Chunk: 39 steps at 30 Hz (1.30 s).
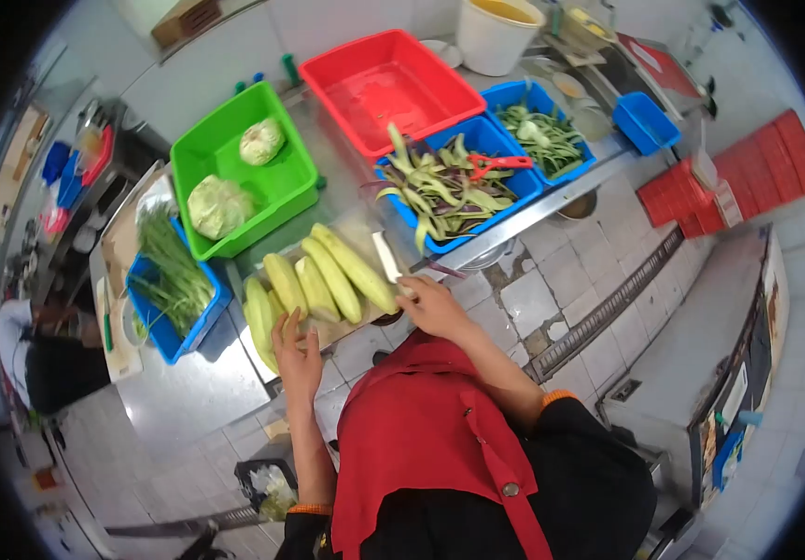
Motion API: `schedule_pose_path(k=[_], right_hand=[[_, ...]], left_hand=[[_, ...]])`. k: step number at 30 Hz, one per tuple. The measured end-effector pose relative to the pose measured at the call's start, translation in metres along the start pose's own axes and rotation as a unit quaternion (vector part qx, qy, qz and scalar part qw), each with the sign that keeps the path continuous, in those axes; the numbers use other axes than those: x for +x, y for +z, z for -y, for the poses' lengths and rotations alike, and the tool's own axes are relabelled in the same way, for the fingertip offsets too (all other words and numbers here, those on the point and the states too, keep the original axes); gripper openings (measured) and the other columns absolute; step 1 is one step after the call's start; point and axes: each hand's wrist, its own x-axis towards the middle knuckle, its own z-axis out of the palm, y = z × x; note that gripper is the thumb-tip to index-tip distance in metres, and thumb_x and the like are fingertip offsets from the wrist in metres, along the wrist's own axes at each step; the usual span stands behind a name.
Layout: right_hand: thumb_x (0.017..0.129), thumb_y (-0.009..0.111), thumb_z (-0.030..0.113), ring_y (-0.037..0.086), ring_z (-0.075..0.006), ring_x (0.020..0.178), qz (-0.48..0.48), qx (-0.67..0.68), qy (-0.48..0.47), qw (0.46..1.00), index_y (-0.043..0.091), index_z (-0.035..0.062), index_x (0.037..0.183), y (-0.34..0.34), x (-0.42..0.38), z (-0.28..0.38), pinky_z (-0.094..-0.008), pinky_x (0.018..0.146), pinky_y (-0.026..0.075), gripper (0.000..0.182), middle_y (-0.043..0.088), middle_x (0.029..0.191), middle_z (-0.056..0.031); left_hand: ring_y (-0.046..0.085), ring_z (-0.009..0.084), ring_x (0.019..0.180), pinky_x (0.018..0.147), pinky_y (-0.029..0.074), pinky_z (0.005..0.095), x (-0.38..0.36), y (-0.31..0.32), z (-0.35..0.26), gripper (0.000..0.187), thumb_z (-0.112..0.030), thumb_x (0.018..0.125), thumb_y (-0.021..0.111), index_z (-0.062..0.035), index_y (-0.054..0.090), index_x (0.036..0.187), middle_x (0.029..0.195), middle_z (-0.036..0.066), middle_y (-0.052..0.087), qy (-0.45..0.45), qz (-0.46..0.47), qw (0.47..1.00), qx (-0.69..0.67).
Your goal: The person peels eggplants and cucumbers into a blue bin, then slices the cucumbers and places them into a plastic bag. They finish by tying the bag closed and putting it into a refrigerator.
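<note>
Several peeled, pale yellow-green eggplants lie side by side on a board at the counter's front edge. My left hand is at their near side, fingers apart, with the fingertips at one of the eggplants. My right hand is closed around the handle of a knife, whose pale blade points away from me beside the rightmost eggplant. Beyond the knife, a blue basin holds purple and pale peelings. A red peeler rests on top of them.
A green tub holds two cabbage heads. Behind stand a red tub and a white bucket. Blue basins hold green beans and leafy greens. Red stacked crates stand right; another person is far left.
</note>
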Motion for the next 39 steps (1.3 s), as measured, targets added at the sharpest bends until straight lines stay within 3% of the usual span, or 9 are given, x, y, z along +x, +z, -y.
schedule_pose_path(k=[2, 3, 7, 13, 21, 27, 34, 37, 39], right_hand=[[0.091, 0.061, 0.026, 0.066, -0.0347, 0.093, 0.054, 0.052, 0.020, 0.997, 0.059, 0.0015, 0.118, -0.014, -0.008, -0.001, -0.0417, 0.082, 0.052, 0.036, 0.065, 0.101, -0.0194], [0.091, 0.061, 0.026, 0.067, -0.0357, 0.088, 0.084, 0.057, 0.035, 0.994, 0.060, 0.0014, 0.116, -0.020, -0.011, -0.004, -0.0412, 0.080, 0.052, 0.035, 0.067, 0.096, -0.0193], [0.092, 0.061, 0.028, 0.067, -0.0358, 0.090, 0.183, -0.016, 0.062, 0.981, 0.060, 0.0021, 0.119, -0.028, -0.021, -0.009, -0.0405, 0.080, 0.052, 0.038, 0.069, 0.098, -0.0206], [0.092, 0.061, 0.028, 0.068, -0.0283, 0.087, 0.359, -0.018, 0.048, 0.932, 0.060, 0.0039, 0.121, -0.018, 0.010, 0.037, -0.0356, 0.079, 0.052, 0.038, 0.069, 0.094, -0.0180], [0.094, 0.061, 0.026, 0.067, -0.0206, 0.087, 0.342, 0.047, -0.147, 0.927, 0.063, 0.0020, 0.116, 0.011, 0.157, 0.138, -0.0320, 0.079, 0.051, 0.033, 0.070, 0.093, -0.0149], [0.092, 0.061, 0.026, 0.068, -0.0233, 0.095, 0.196, 0.045, -0.285, 0.937, 0.066, 0.0022, 0.110, 0.093, 0.283, 0.227, -0.0334, 0.083, 0.051, 0.030, 0.071, 0.100, -0.0141], [0.087, 0.061, 0.016, 0.064, -0.0318, 0.100, 0.084, -0.024, -0.441, 0.893, 0.066, 0.0054, 0.111, 0.270, 0.400, 0.326, -0.0403, 0.090, 0.049, 0.026, 0.068, 0.106, -0.0166], [0.085, 0.059, 0.011, 0.057, -0.0356, 0.112, 0.071, -0.067, -0.546, 0.832, 0.065, 0.0049, 0.112, 0.421, 0.499, 0.309, -0.0420, 0.098, 0.043, 0.028, 0.063, 0.117, -0.0191], [0.093, 0.049, 0.020, 0.060, -0.0353, 0.108, 0.182, -0.190, -0.529, 0.807, 0.064, 0.0064, 0.118, 0.477, 0.558, 0.293, -0.0460, 0.094, 0.045, 0.032, 0.062, 0.119, -0.0201]], left_hand=[[0.063, 0.0184, 0.077, 0.072, 0.051, 0.0291, -0.015, -0.019, 0.008, 0.034, -0.015, 0.095, 0.057, -0.0081, 0.059, 0.128, 0.133, 0.013, 0.049, -0.003, -0.033, 0.999, -0.035], [0.063, 0.0164, 0.079, 0.069, 0.051, 0.0267, -0.021, -0.027, 0.008, 0.025, -0.014, 0.096, 0.057, -0.0055, 0.063, 0.118, 0.119, 0.010, 0.058, -0.031, -0.060, 0.996, -0.065], [0.065, 0.0181, 0.081, 0.063, 0.051, 0.0292, -0.056, -0.050, 0.035, 0.020, -0.017, 0.095, 0.059, -0.0017, 0.067, 0.105, 0.090, 0.010, 0.067, -0.136, -0.086, 0.984, -0.080], [0.066, 0.0243, 0.081, 0.065, 0.051, 0.0336, -0.091, -0.062, 0.052, 0.020, -0.018, 0.094, 0.058, -0.0011, 0.066, 0.101, 0.093, 0.014, 0.068, -0.192, -0.130, 0.972, -0.030], [0.067, 0.0199, 0.081, 0.065, 0.052, 0.0313, -0.120, -0.070, 0.040, 0.022, -0.019, 0.094, 0.060, -0.0009, 0.067, 0.104, 0.091, 0.013, 0.069, -0.270, -0.258, 0.928, -0.018], [0.066, 0.0173, 0.083, 0.066, 0.051, 0.0298, -0.159, -0.090, 0.060, 0.022, -0.018, 0.095, 0.059, -0.0018, 0.066, 0.107, 0.092, 0.011, 0.070, -0.354, -0.313, 0.881, -0.022], [0.067, 0.0215, 0.083, 0.069, 0.052, 0.0324, -0.165, -0.157, 0.115, 0.021, -0.017, 0.093, 0.059, -0.0035, 0.067, 0.107, 0.095, 0.012, 0.069, -0.390, -0.337, 0.857, -0.015], [0.068, 0.0258, 0.089, 0.071, 0.053, 0.0347, -0.178, -0.185, 0.135, 0.021, -0.019, 0.092, 0.060, -0.0045, 0.067, 0.106, 0.101, 0.014, 0.068, -0.394, -0.358, 0.847, -0.006], [0.067, 0.0285, 0.089, 0.075, 0.053, 0.0369, -0.188, -0.201, 0.138, 0.022, -0.020, 0.093, 0.060, -0.0043, 0.066, 0.107, 0.103, 0.014, 0.067, -0.410, -0.381, 0.828, -0.024]])
